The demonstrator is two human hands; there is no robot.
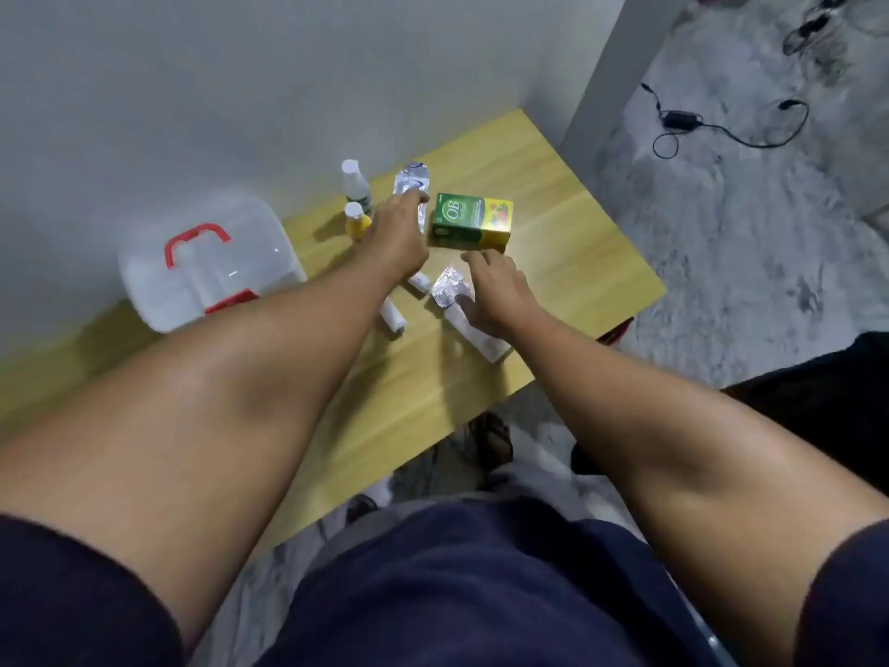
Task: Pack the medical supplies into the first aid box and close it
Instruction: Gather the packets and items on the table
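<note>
The translucent first aid box (216,267) with a red handle and red latch stands shut at the left of the wooden table (577,262). My left hand (397,233) reaches over a silver blister pack (410,182), fingertips on it; whether it grips is unclear. My right hand (495,286) rests on another silver blister pack (450,291) and a white tube (476,337). Between the hands stands a green and yellow medicine carton (471,221). A clear bottle (356,182) and a yellow bottle (357,219) stand behind my left hand. Two small white rolls (393,320) lie under my left wrist.
A grey wall runs behind the table. The table's right edge drops to a mottled grey floor, where a black power adapter with cables (680,120) lies. My dark shorts and feet show below the table's near edge.
</note>
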